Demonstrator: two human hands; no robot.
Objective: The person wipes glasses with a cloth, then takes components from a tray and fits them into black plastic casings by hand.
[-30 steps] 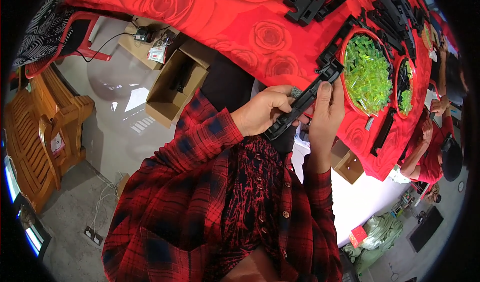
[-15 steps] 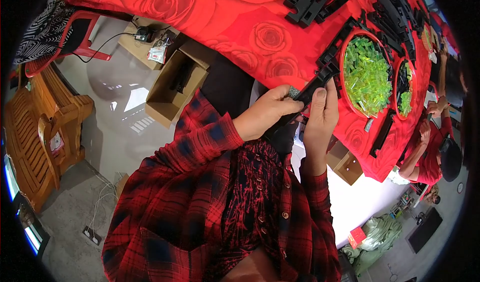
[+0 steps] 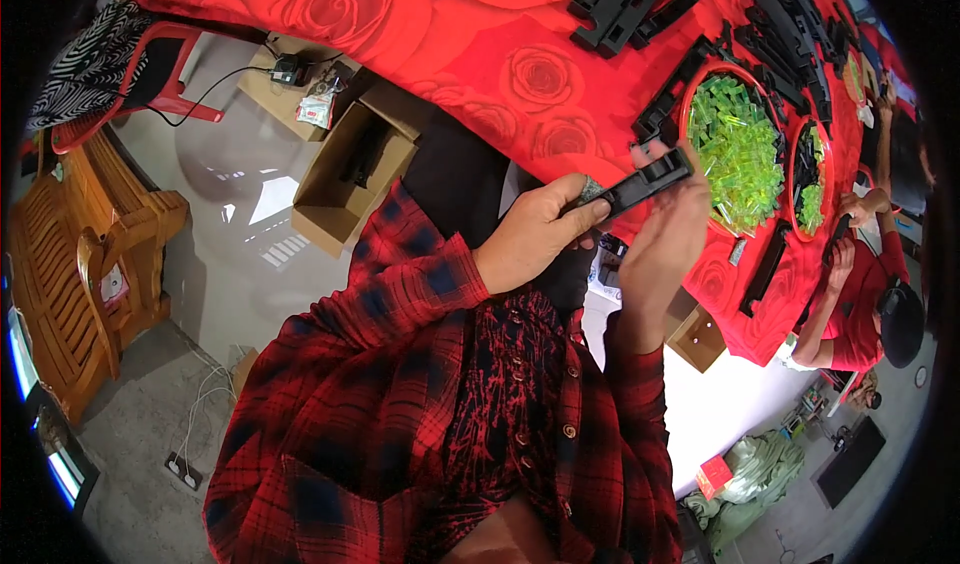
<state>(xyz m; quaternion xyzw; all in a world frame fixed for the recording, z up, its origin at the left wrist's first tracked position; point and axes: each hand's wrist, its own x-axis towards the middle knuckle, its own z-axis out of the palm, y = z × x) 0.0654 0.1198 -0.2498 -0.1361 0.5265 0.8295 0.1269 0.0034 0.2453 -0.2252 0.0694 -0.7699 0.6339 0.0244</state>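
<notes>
While both hands meet just in front of the chest, the left hand (image 3: 535, 236) has its fingers curled tight around the near end of a long black plastic strip (image 3: 640, 184). The right hand (image 3: 662, 249) stands upright at the strip's far end, its fingers pressed against it, though whether they close round it cannot be told. Just beyond the right fingertips sits a red bowl (image 3: 688, 114) of clear green plastic pieces (image 3: 738, 149) on the desk (image 3: 420, 34), which is draped in a red rose-patterned cloth. More black parts (image 3: 615, 4) lie farther out past the fingers.
</notes>
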